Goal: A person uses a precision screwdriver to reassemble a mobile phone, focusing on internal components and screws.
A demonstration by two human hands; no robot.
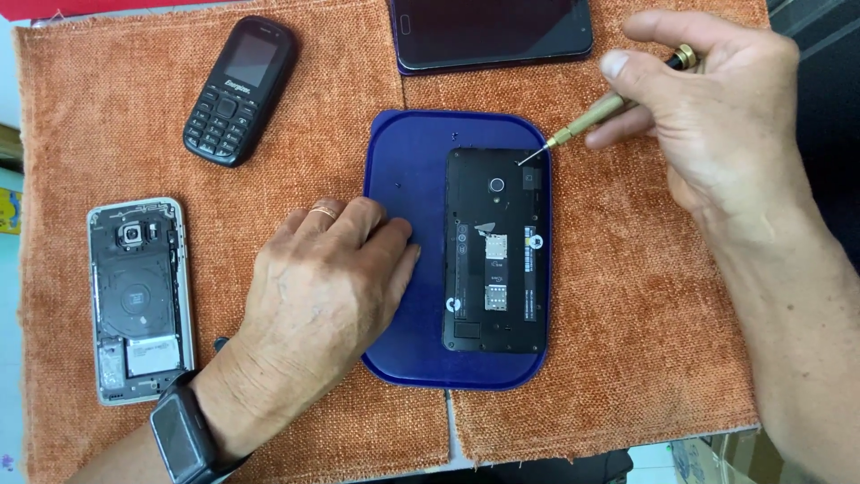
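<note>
An opened silver phone (139, 300) lay far left. The left hand (313, 300) pressed flat, fingers spread, on the blue tray (403, 179). The black phone (495, 251) lay backless in it, apparently still screwed. The right hand (717, 108) pinched a brass screwdriver (587, 121) at its top corner.

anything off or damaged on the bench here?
Two phones lie opened up: the black phone on the blue tray has no back cover, and the silver phone at left shows bare internals. The right hand holds a screwdriver at the black one. Nothing spilled.
</note>
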